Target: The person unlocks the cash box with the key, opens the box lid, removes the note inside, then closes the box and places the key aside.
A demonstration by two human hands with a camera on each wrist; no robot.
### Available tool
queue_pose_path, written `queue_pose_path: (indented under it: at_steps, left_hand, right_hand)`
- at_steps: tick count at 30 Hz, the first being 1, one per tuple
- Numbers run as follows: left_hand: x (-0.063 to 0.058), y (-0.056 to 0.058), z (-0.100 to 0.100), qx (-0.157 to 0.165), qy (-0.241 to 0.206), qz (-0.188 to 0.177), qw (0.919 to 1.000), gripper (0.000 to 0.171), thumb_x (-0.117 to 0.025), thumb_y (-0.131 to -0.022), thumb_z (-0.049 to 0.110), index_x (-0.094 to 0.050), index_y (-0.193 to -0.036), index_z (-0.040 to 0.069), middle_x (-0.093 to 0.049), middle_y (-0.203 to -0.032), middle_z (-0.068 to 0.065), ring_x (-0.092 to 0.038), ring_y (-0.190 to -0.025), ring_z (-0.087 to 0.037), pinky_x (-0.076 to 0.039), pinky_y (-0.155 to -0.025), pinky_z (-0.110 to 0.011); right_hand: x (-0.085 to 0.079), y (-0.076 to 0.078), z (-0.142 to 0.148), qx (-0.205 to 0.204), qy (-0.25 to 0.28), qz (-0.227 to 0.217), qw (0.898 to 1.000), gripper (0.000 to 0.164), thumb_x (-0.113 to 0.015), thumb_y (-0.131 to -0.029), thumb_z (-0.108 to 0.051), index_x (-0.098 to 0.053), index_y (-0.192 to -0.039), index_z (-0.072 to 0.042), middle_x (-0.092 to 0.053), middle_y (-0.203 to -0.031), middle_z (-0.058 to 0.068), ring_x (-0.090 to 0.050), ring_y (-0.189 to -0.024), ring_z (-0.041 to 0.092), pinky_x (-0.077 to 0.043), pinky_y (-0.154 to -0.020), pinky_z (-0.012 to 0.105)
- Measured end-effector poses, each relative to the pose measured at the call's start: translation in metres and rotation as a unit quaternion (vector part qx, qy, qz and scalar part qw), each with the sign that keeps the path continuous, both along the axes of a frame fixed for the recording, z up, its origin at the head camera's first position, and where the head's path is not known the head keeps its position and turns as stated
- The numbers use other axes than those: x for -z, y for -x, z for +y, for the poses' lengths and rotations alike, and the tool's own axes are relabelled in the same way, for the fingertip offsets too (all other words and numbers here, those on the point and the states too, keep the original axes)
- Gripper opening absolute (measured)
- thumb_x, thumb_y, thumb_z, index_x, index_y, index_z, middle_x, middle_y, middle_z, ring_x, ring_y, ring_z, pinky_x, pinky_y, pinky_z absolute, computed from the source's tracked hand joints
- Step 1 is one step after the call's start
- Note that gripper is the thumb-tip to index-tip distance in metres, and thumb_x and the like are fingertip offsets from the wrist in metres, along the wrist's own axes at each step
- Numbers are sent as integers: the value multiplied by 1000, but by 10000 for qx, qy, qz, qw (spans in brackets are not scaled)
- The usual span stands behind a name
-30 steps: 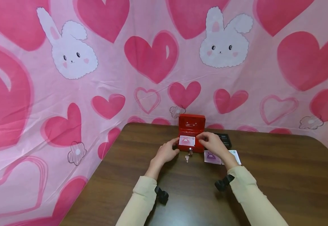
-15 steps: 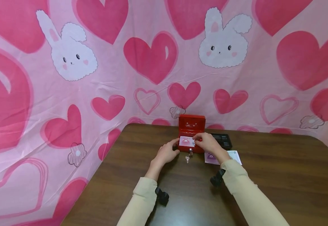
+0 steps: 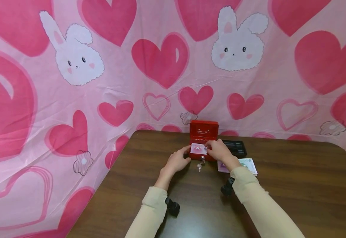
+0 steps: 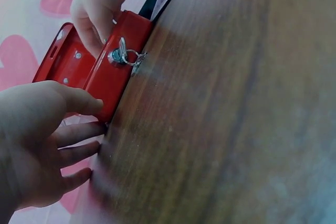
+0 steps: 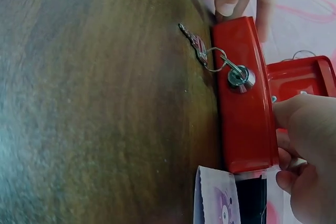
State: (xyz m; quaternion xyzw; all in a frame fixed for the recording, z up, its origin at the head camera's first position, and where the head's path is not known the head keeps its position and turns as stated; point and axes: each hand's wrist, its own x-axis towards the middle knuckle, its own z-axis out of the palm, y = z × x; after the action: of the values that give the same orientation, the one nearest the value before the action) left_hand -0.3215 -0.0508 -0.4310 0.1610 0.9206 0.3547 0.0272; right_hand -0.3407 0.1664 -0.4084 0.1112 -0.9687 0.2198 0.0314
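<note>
Both hands at red cash box: right grip pinching note, left relaxed against corner.

Light is bright and even, from above, with soft shadows under the arms on the table. The head view bows at its edges. Both wrist views are blurred, the near wood smeared; the red box stays fairly sharp.

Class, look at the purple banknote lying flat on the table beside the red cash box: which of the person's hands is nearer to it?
Right. The right hand is at the cash box, just above the banknote; the left hand touches the box's far left corner.
</note>
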Motion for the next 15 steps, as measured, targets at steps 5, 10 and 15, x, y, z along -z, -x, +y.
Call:
queue_pose_path:
  at_steps: [5,10,15]
  left_hand:
    - [-2,-1,1,48,-17,52,10000,57,-63,-95,22,-46,-150,20,-60,-141,-8,-55,-130,-29,-41,-109,-55]
    - [-2,-1,3,71,-6,69,10000,58,-62,-96,22,-44,-150,21,-59,-142,-7,-54,-131,-28,-41,-110,-54]
    - [-1,-2,1,-27,-2,-12,10000,58,-63,-95,23,-44,-151,22,-59,-142,-7,-54,-132,-28,-41,-110,-55]
  right_hand:
    - [-2,-1,-2,165,19,17,9999,30,-64,-92,-16,-70,-119,-4,-71,-113,16,-52,-105,31,-48,-97,54]
    - [-5,-2,-4,234,284,-79,9993,29,-64,-91,-15,-71,-117,-3,-71,-115,18,-55,-110,36,-46,-101,57]
    - [-4,-4,-4,173,1044,-236,9941,30,-61,-93,-14,-69,-120,-2,-69,-121,20,-58,-112,37,-48,-102,56]
